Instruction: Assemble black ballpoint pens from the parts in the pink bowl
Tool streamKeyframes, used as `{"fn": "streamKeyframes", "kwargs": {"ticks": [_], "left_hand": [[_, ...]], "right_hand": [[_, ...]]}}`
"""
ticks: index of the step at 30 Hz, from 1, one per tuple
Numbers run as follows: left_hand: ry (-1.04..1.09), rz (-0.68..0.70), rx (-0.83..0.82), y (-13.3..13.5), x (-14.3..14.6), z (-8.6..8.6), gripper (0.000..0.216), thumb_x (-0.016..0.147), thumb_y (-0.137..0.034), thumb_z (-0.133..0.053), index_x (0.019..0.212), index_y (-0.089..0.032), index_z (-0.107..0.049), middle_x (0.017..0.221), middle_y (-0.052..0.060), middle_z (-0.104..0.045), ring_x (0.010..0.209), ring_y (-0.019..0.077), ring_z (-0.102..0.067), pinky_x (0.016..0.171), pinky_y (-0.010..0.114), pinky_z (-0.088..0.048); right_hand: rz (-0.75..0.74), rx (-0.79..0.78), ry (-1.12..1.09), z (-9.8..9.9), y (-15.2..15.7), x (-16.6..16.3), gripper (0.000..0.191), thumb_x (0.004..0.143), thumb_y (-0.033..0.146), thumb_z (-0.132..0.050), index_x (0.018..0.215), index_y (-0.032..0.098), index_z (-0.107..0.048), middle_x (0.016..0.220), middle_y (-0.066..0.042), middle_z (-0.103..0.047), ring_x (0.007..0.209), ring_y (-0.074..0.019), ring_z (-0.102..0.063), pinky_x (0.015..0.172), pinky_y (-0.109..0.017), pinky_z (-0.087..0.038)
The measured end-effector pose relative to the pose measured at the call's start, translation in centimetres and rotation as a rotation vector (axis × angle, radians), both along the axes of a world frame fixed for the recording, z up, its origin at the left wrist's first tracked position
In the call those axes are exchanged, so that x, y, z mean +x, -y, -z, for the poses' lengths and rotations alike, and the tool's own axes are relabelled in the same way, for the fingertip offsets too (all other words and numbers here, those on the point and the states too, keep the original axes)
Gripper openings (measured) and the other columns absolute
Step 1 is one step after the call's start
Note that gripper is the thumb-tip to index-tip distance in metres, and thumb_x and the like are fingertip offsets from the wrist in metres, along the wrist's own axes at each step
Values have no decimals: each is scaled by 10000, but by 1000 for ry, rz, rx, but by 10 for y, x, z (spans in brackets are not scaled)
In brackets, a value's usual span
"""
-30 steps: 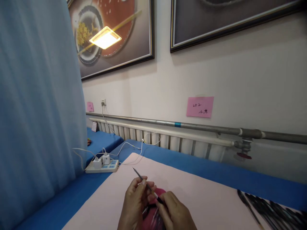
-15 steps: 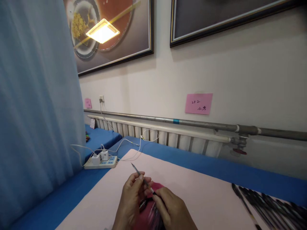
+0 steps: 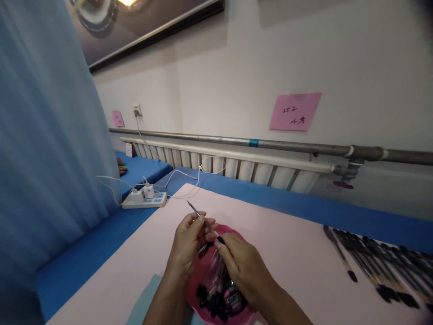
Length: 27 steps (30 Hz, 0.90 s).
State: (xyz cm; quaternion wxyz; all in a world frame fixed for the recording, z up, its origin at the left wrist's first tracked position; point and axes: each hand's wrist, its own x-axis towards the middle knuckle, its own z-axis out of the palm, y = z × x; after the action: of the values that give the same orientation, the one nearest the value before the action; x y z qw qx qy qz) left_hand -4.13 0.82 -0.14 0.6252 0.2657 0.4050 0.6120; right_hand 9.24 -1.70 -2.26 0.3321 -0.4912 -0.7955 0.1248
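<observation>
Both my hands meet over a pink bowl (image 3: 198, 282) full of small black pen parts. My left hand (image 3: 189, 246) pinches a thin pen refill (image 3: 199, 215) near its middle, its tip pointing up and to the left. My right hand (image 3: 238, 264) grips the lower black end of the same refill with closed fingers. The bowl sits on a pale pink mat (image 3: 287, 257) laid over the blue table (image 3: 84, 257).
A row of several assembled black pens (image 3: 372, 264) lies on the mat at the right. A white power strip (image 3: 145, 199) with chargers and cables sits at the left. A radiator (image 3: 237, 167) and pipe run along the wall; a blue curtain (image 3: 43, 144) hangs left.
The camera has tilted downward, bringing the bowl and its parts into sight. My hands keep hold of the refill in much the same pose over the bowl.
</observation>
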Motion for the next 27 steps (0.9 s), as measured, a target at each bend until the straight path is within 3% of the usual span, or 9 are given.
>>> {"fn": "streamKeyframes", "kwargs": {"ticks": [7, 11, 16, 20, 25, 27], "left_hand": [[-52, -9, 12, 1, 0, 0, 212, 714, -238, -686, 866, -127, -588, 774, 84, -692, 668, 146, -661, 572, 219, -526], [-56, 8, 28, 2, 0, 0, 233, 697, -261, -696, 857, -131, -587, 746, 68, -691, 663, 153, -660, 563, 222, -516], [-60, 39, 46, 3, -1, -1, 270, 666, -273, -718, 856, -131, -588, 737, 62, -691, 662, 160, -659, 567, 228, -498], [-79, 0, 40, 0, -7, -2, 273, 656, -270, -715, 858, -134, -591, 710, 42, -680, 628, 148, -647, 562, 231, -486], [-89, -75, 17, -3, -13, -4, 260, 655, -287, -701, 840, -145, -585, 606, -10, -632, 528, 106, -594, 522, 207, -459], [-94, -60, 6, -3, -12, -4, 273, 646, -283, -703, 847, -143, -582, 598, -9, -628, 524, 107, -590, 520, 209, -460]], "right_hand": [[29, 87, -5, -4, 1, 0, 195, 897, 282, -417, 765, 210, -541, 791, -40, -619, 713, -169, -570, 613, -279, -421], [-8, -102, -218, -6, 0, 0, 197, 876, 291, -439, 727, 215, -543, 697, -3, -613, 642, -150, -551, 593, -261, -417], [-46, -346, -456, -13, -1, -1, 255, 847, 318, -460, 615, 216, -489, 489, 61, -470, 484, -118, -450, 492, -233, -363], [-29, -385, -355, -18, 2, 5, 209, 805, 281, -494, 606, 220, -510, 506, 55, -484, 487, -114, -436, 457, -221, -331], [-283, -530, -70, -12, 20, 11, 243, 631, 93, -531, 425, 221, -550, 396, 71, -502, 349, -71, -338, 362, -213, -241], [-181, -414, -167, -8, 27, 8, 250, 555, 93, -581, 349, 228, -537, 315, 83, -453, 289, -56, -275, 332, -217, -194]]}}
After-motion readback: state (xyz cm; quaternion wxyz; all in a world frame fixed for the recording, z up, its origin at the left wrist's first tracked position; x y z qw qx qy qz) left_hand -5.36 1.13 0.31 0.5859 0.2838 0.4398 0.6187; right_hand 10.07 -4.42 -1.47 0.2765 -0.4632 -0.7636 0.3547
